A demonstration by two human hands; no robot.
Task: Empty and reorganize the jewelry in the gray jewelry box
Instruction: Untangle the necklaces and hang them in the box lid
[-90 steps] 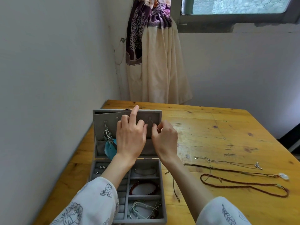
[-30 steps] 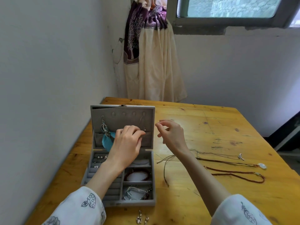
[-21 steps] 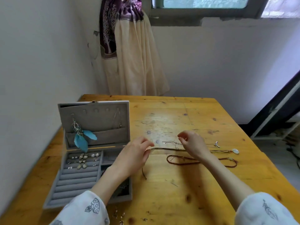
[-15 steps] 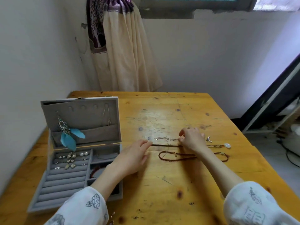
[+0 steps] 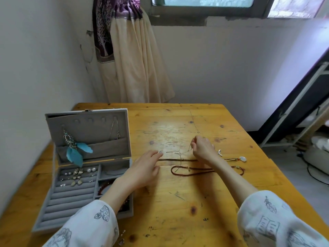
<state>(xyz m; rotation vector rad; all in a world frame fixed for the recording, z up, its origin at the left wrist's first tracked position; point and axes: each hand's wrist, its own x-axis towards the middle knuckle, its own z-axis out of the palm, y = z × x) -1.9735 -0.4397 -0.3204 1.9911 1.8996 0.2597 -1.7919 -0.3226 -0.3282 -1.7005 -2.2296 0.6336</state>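
Gray jewelry box (image 5: 85, 157) open at the left of the frame. Right hand (image 5: 202, 148) pinching a thin chain (image 5: 175, 152) at center; left hand (image 5: 145, 168) relaxed, flat on the table (image 5: 178, 202). Better to lay it straight, apart from the red cord (image 5: 195, 172), against tangling.

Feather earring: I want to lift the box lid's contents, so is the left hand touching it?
Apart. Head view shows left hand over the table, well clear of feather earring.

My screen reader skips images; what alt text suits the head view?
A person's right hand pinches a thin chain on a wooden table; the left hand rests open beside an open gray jewelry box.
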